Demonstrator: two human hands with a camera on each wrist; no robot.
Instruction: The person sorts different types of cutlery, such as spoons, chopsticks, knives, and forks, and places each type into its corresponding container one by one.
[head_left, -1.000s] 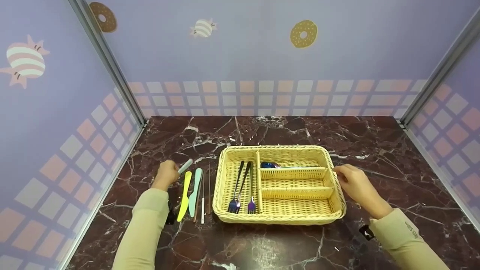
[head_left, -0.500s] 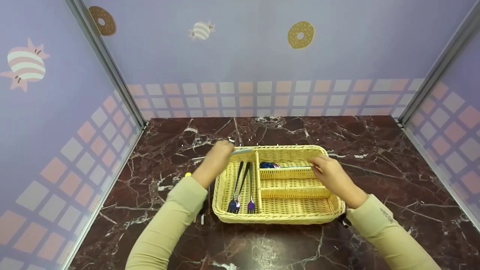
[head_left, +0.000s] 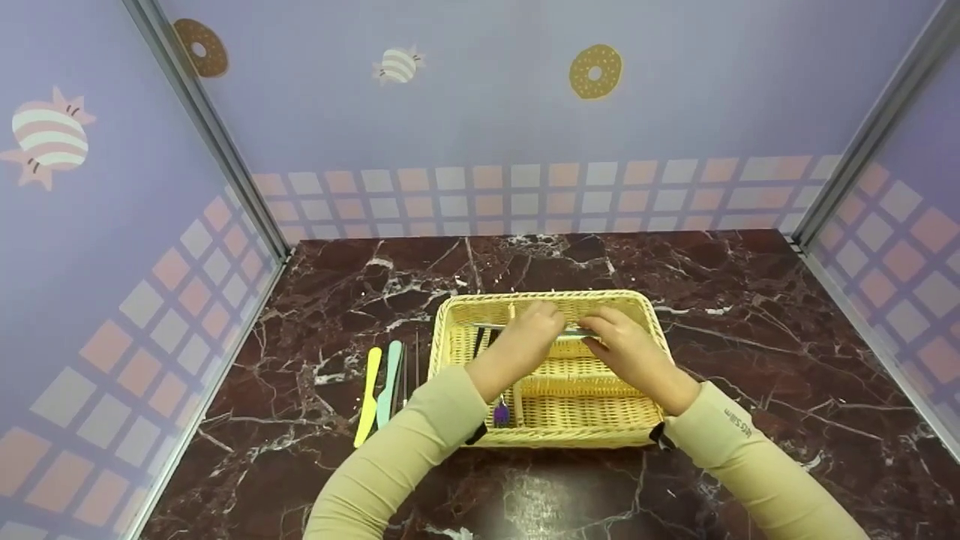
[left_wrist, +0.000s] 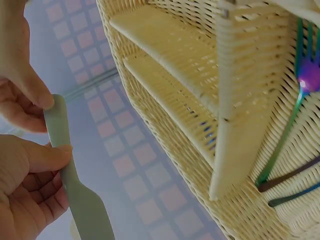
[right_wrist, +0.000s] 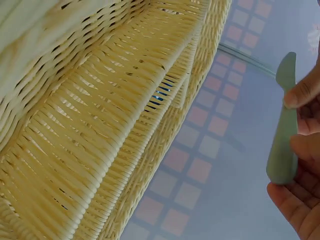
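Observation:
Both hands hold one pale grey-green table knife [left_wrist: 90, 212] over the back of the wicker basket [head_left: 555, 439]. My left hand [head_left: 525, 341] pinches it near the neck, where handle meets blade. My right hand [head_left: 630, 349] has the rounded handle end between thumb and fingers, as the right wrist view shows with the knife [right_wrist: 283, 145] raised above the basket rim. In the basket's left compartment lie several dark-handled forks; one purple fork [head_left: 501, 414] shows past my left wrist, the others are partly covered. Blue metal glints [left_wrist: 207, 132] show through the weave of a divider.
On the marble table left of the basket lie a yellow knife [head_left: 367, 401], a mint knife [head_left: 388, 382] and thin chopsticks [head_left: 418, 360], partly behind my left sleeve. Wicker dividers [left_wrist: 170, 130] split the basket's right side into compartments. Patterned walls [head_left: 525, 112] enclose the back and sides.
My left hand has carried the knife from the table's left side rightward over the basket. The right hand has moved left from the basket's right rim and now grips the knife's handle end.

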